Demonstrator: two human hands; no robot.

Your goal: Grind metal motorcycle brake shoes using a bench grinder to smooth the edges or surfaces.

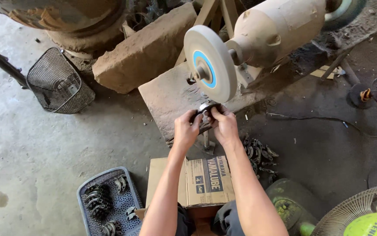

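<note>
I am holding a small metal part (206,114) just under the rim of the grinding wheel (209,62), directly ahead; my left hand (185,130) and right hand (224,125) are gripping it equally, one on each side.

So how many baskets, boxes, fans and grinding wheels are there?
Baskets: 2, a wire basket and a blue basket
Cardboard boxes: 1
Fans: 1
Grinding wheels: 1
Total: 5
</note>
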